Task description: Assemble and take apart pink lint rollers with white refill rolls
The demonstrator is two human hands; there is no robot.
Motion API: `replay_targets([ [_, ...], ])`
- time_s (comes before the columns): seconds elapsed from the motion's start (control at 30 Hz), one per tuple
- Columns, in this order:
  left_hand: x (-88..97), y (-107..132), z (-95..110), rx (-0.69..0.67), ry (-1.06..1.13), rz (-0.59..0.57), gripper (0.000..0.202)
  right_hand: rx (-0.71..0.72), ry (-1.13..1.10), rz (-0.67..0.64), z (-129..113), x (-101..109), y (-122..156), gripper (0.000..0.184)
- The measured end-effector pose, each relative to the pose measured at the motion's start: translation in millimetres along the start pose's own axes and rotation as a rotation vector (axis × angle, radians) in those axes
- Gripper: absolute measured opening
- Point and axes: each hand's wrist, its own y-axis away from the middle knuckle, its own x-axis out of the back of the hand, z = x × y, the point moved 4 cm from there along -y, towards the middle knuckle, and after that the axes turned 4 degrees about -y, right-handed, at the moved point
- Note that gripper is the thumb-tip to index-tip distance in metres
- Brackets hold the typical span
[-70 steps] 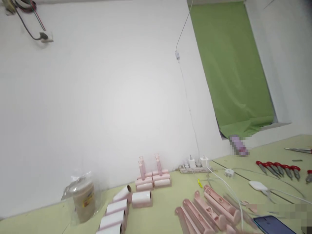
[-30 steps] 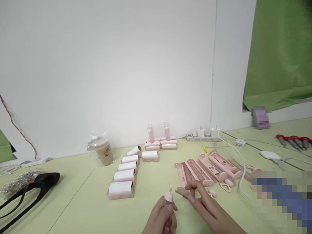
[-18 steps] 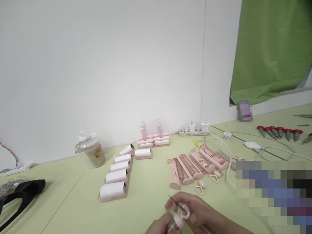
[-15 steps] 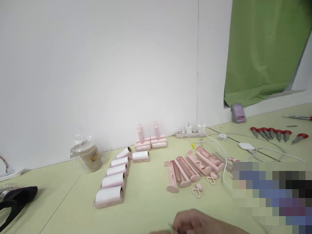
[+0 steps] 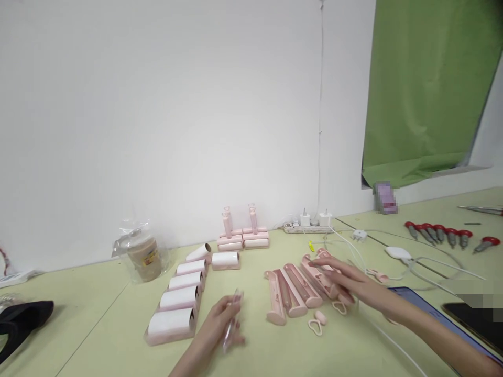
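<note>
My left hand (image 5: 220, 320) is closed around a slim clear plastic tube (image 5: 231, 325) with a pinkish end, held tilted above the table. Over to the right, my right hand (image 5: 341, 275) reaches across the pink handle pieces with its fingers stretched out; whether it touches them I cannot tell. Several of these long pink trough-shaped handle pieces (image 5: 295, 285) lie side by side. In front of them are a pink heart-shaped ring (image 5: 315, 327) and a small pink cap (image 5: 320, 317). Lint roller heads with white paper rolls (image 5: 172, 323) form a column left of my left hand.
Assembled lint rollers (image 5: 255, 238) stand by the wall near a power strip (image 5: 306, 228). A bagged cup (image 5: 145, 256) sits at the left. White cables, a phone (image 5: 428, 319) and red-handled tools (image 5: 440, 233) occupy the right. A black object (image 5: 27, 322) lies at the left edge.
My left hand has come into view with the clear tube. A hand at the lower edge is gone from there, and my right hand now extends over the pink pieces.
</note>
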Motion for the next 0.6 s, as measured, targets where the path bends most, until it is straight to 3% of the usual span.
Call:
replay_targets([
  [0.13, -28.8, -48, 13, -0.105, -0.201, 0.095, 0.055, 0.156, 0.361, -0.211, -16, -41, -26, 0.033],
  [0.27, -50.2, -64, 13, -0.137, -0.339, 0.17, 0.075, 0.156, 0.671, -0.247, -16, -57, -36, 0.042],
  [0.47, -61.7, -43, 11, -0.232, -0.345, 0.123, 0.076, 0.048, 0.827, -0.211, -14, -42, -42, 0.025],
  [0.6, -64.2, -31, 0, -0.271, -0.312, 0.092, 0.109, -0.092, 0.94, -0.252, -19, -17, -51, 0.013],
])
